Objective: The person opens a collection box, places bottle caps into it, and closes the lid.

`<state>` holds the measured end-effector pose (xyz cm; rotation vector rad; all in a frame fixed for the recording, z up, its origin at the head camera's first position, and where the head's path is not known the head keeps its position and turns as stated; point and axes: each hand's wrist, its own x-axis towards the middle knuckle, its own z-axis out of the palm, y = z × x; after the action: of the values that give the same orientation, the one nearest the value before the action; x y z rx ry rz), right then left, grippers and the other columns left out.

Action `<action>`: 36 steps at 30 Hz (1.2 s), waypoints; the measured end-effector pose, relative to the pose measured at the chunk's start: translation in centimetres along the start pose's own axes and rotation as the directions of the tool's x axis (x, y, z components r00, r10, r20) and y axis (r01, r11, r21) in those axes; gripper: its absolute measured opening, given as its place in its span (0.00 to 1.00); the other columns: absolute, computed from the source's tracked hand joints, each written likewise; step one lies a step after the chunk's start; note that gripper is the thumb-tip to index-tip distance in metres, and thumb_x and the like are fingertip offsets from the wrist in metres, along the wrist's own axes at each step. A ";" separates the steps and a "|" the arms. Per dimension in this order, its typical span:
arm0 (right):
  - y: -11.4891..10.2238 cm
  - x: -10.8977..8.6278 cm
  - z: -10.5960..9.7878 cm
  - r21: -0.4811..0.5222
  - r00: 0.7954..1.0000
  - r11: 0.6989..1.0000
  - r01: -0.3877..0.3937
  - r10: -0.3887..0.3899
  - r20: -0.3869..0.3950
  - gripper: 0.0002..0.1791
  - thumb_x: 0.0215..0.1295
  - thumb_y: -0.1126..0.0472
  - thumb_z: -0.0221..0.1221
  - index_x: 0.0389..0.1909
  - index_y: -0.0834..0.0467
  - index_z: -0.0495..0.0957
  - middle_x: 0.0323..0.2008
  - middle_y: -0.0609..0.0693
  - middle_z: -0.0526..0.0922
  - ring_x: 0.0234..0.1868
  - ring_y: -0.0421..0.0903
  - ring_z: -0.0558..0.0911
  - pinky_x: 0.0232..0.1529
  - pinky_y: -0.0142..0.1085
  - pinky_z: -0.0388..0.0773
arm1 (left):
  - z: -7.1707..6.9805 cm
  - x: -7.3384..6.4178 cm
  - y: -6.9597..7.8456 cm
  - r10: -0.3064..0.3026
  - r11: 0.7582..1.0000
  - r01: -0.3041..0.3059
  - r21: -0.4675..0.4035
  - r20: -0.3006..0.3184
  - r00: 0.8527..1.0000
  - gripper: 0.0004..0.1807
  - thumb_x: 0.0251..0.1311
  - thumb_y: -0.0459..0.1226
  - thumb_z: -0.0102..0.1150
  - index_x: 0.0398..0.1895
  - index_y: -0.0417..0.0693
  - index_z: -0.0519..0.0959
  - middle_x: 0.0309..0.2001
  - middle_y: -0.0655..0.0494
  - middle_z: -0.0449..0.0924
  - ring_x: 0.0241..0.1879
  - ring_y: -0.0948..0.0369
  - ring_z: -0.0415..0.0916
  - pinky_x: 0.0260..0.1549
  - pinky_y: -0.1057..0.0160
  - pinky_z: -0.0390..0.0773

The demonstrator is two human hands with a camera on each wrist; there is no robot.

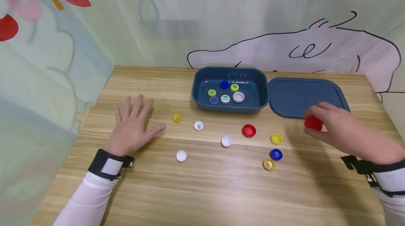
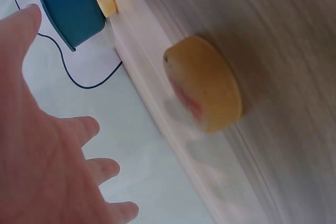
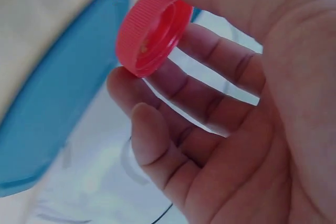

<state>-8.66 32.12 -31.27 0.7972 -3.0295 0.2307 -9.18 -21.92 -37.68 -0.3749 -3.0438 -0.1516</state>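
Note:
My right hand pinches a red bottle cap between thumb and fingers, raised above the table by the blue lid. In the right wrist view the ridged side and hollow inside of this cap show, with the little finger curled below it. At the left, my left hand is spread with its fingers straight and holds nothing. A small yellow cap lies just beyond its thumb. In the left wrist view a yellowish cap appears large on the wood, to the right of the hand.
A dark blue box holds several caps, green, blue and white. Beside it lies a blue lid. Between the hands are white caps, a red cap, a yellow cap, a blue cap and a gold cap.

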 end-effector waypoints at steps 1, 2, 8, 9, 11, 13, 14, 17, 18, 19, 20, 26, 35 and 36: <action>-0.2 0.9 -0.5 -0.006 1.000 1.000 0.019 -0.019 -0.015 0.19 0.43 0.56 0.72 0.36 0.53 0.75 0.30 0.46 0.72 0.28 0.42 0.72 0.24 0.35 0.76 | 0.0 -0.1 0.0 0.000 1.000 0.000 -0.001 -0.002 1.000 0.50 0.52 0.74 0.34 0.72 0.56 0.45 0.72 0.45 0.35 0.66 0.44 0.19 0.55 0.28 0.31; -0.4 1.9 -1.0 -0.015 0.999 0.999 0.035 -0.035 -0.023 0.19 0.43 0.55 0.71 0.36 0.52 0.75 0.31 0.46 0.72 0.28 0.42 0.72 0.24 0.35 0.75 | -0.1 -0.1 0.0 0.001 1.000 -0.001 -0.001 -0.003 1.000 0.50 0.52 0.74 0.35 0.72 0.56 0.45 0.72 0.45 0.35 0.66 0.44 0.19 0.55 0.28 0.31; -1.2 8.6 -2.6 -0.027 0.990 0.989 0.142 -0.143 -0.020 0.17 0.49 0.55 0.68 0.39 0.53 0.74 0.33 0.47 0.74 0.30 0.43 0.73 0.28 0.38 0.78 | -0.2 -0.5 0.0 -0.002 1.000 0.002 0.003 -0.003 1.000 0.51 0.52 0.74 0.34 0.72 0.56 0.45 0.72 0.46 0.35 0.66 0.44 0.20 0.55 0.28 0.30; -1.4 9.8 -2.6 -0.022 0.989 0.988 0.150 -0.151 -0.009 0.18 0.50 0.55 0.68 0.40 0.54 0.74 0.34 0.48 0.74 0.31 0.44 0.73 0.29 0.39 0.78 | -0.2 -0.6 0.0 -0.003 1.000 0.003 0.005 -0.002 1.000 0.51 0.52 0.74 0.34 0.72 0.55 0.45 0.72 0.46 0.34 0.66 0.44 0.20 0.55 0.28 0.30; -1.7 11.9 -2.3 -0.019 0.988 0.988 0.155 -0.154 0.022 0.18 0.52 0.55 0.67 0.43 0.54 0.74 0.36 0.49 0.74 0.33 0.45 0.73 0.32 0.41 0.79 | -0.2 -0.6 0.0 -0.004 1.000 0.004 0.003 -0.005 1.000 0.51 0.51 0.74 0.34 0.72 0.55 0.46 0.72 0.46 0.34 0.66 0.44 0.20 0.55 0.28 0.30; -1.9 13.9 -1.9 -0.009 0.988 0.990 0.144 -0.143 0.065 0.19 0.54 0.54 0.66 0.45 0.55 0.74 0.38 0.51 0.74 0.36 0.47 0.73 0.35 0.43 0.79 | -0.2 -0.6 0.0 -0.002 1.000 0.002 0.003 -0.012 1.000 0.51 0.51 0.74 0.34 0.72 0.55 0.46 0.72 0.46 0.35 0.66 0.44 0.20 0.55 0.28 0.30; -1.9 14.8 -1.6 -0.006 0.987 0.991 0.135 -0.134 0.087 0.20 0.55 0.53 0.65 0.46 0.55 0.73 0.39 0.52 0.74 0.37 0.48 0.73 0.35 0.44 0.79 | -0.1 -0.6 0.0 0.000 1.000 0.000 0.003 -0.015 1.000 0.51 0.51 0.74 0.35 0.72 0.56 0.46 0.72 0.47 0.34 0.66 0.44 0.20 0.55 0.28 0.30; -1.9 17.1 -0.6 -0.002 0.982 0.992 0.127 -0.126 0.139 0.21 0.55 0.54 0.65 0.49 0.56 0.73 0.41 0.53 0.74 0.39 0.50 0.73 0.38 0.46 0.79 | -0.1 -0.7 0.0 0.003 1.000 -0.003 0.003 -0.020 1.000 0.50 0.51 0.74 0.34 0.72 0.57 0.45 0.72 0.48 0.34 0.66 0.46 0.18 0.55 0.29 0.30; -1.9 17.7 -0.2 0.000 0.980 0.992 0.130 -0.128 0.150 0.22 0.55 0.54 0.65 0.49 0.56 0.73 0.42 0.54 0.74 0.39 0.51 0.73 0.39 0.46 0.78 | -0.1 -0.7 0.0 0.002 1.000 -0.002 0.005 -0.021 1.000 0.50 0.51 0.74 0.34 0.72 0.57 0.44 0.72 0.48 0.33 0.66 0.46 0.18 0.55 0.29 0.30; -1.9 18.3 0.1 -0.001 0.979 0.991 0.132 -0.130 0.159 0.22 0.55 0.54 0.65 0.49 0.56 0.73 0.42 0.54 0.74 0.40 0.51 0.73 0.39 0.47 0.78 | 0.0 -0.8 0.0 0.000 1.000 0.000 0.006 -0.022 1.000 0.50 0.51 0.74 0.34 0.72 0.57 0.44 0.72 0.48 0.33 0.66 0.46 0.18 0.55 0.29 0.30; -1.8 18.8 0.5 0.000 0.977 0.991 0.136 -0.134 0.167 0.22 0.54 0.54 0.65 0.49 0.56 0.73 0.42 0.54 0.74 0.40 0.51 0.73 0.40 0.47 0.78 | 0.0 -0.8 -0.1 -0.004 1.000 0.004 0.005 -0.022 1.000 0.50 0.51 0.74 0.34 0.72 0.58 0.44 0.72 0.49 0.33 0.66 0.47 0.18 0.55 0.29 0.29; -1.5 20.0 1.6 0.003 0.970 0.991 0.134 -0.132 0.202 0.22 0.53 0.56 0.66 0.49 0.57 0.73 0.42 0.55 0.74 0.41 0.52 0.73 0.43 0.48 0.77 | 0.0 -0.9 0.0 -0.005 1.000 0.005 0.004 -0.033 0.999 0.51 0.51 0.74 0.36 0.72 0.58 0.45 0.72 0.49 0.33 0.67 0.45 0.21 0.56 0.30 0.30; -1.8 18.3 0.2 0.009 0.974 0.986 0.168 -0.167 0.150 0.22 0.55 0.55 0.65 0.49 0.58 0.73 0.45 0.56 0.73 0.43 0.52 0.73 0.46 0.49 0.75 | -0.3 -1.3 -0.2 -0.003 1.000 0.002 -0.029 -0.032 0.999 0.50 0.51 0.73 0.38 0.72 0.57 0.47 0.72 0.46 0.36 0.66 0.48 0.18 0.55 0.28 0.30; -1.9 17.9 0.0 0.008 0.975 0.985 0.171 -0.171 0.140 0.22 0.55 0.55 0.65 0.49 0.58 0.73 0.45 0.56 0.73 0.44 0.52 0.73 0.46 0.49 0.75 | -0.4 -1.4 -0.2 -0.004 1.000 0.003 -0.031 -0.030 1.000 0.50 0.52 0.73 0.38 0.72 0.57 0.47 0.72 0.46 0.35 0.66 0.48 0.18 0.55 0.28 0.30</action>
<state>-23.29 21.72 -30.28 1.1127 -3.0625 0.1732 -7.88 -22.50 -37.42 -0.3660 -3.0160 -0.2022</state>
